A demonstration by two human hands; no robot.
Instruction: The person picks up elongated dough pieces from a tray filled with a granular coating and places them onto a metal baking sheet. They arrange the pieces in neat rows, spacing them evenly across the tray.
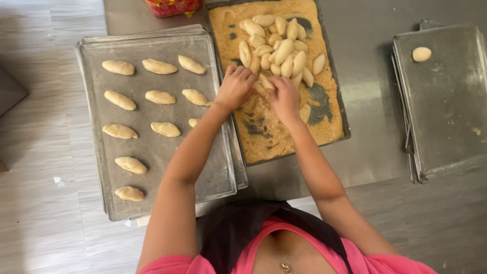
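The steel worktop [365, 91] carries three trays side by side. Toward its left edge sits a grey baking sheet [203, 172] with shaped, crumbed rolls [119, 100] laid out in rows, thirteen or so that I can count, one partly hidden by the forearm. In the middle, reaching to the far edge, is the crumb tray [264, 137], a dark pan spread with golden breadcrumbs, bare patches of metal showing through; its far end is cut off by the top of the view. Toward the right edge lies a stack of empty sheets [446, 111] with a single round dough ball [421, 54] near its far corner. On the crumb tray a heap of pale dough pieces [281, 48] is piled in the far half. Both hands work just at the near side of that heap: the left hand [234, 89] is curled loosely over the crumbs near the tray's left rim, fingers bent down, and whether it grips a piece underneath I cannot tell. The right hand [284, 97] lies just beside it, fingers closed narrowly around one dough piece [266, 82] whose pale end pokes out between the two hands. A red container [172, 7] at the far edge is mostly cut off.
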